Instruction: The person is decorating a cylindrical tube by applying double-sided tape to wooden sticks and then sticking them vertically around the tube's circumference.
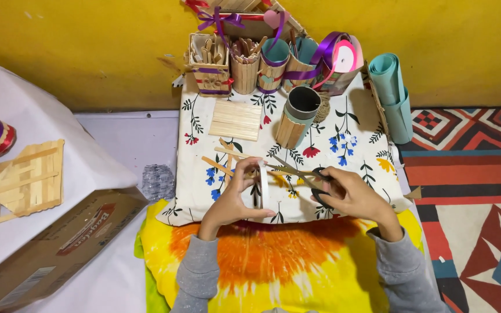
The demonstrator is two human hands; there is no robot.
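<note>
Fingers [243,174] of the left hand [233,197] curl around a white tape roll [260,186], pinching it upright on its edge, thumb below and the others over the top. The right hand [352,194] has its fingers through the black loops of the scissors [300,173], whose blades point left toward the roll and look slightly parted, though the view is too small to be sure. Both hands hover just above the floral cloth [355,145] spread on the low bench.

The roll looks light and stiff as a ring, easy to hold by its flat sides or through the core; its free end, if one is pulled out, would be thin, limp and likely sticky, best gripped close to the cut. The scissors are rigid and small, held properly at the handles, points kept away from the other hand.

Loose craft sticks [218,165] lie on the cloth just beside the left hand, thin, light and easily snapped. Farther back rest a flat panel of sticks [236,120], a stick-clad tube [297,116], several decorated holders [244,66] and ribbon spools [340,55]. A cardboard box [53,243] lies well to the left.
</note>
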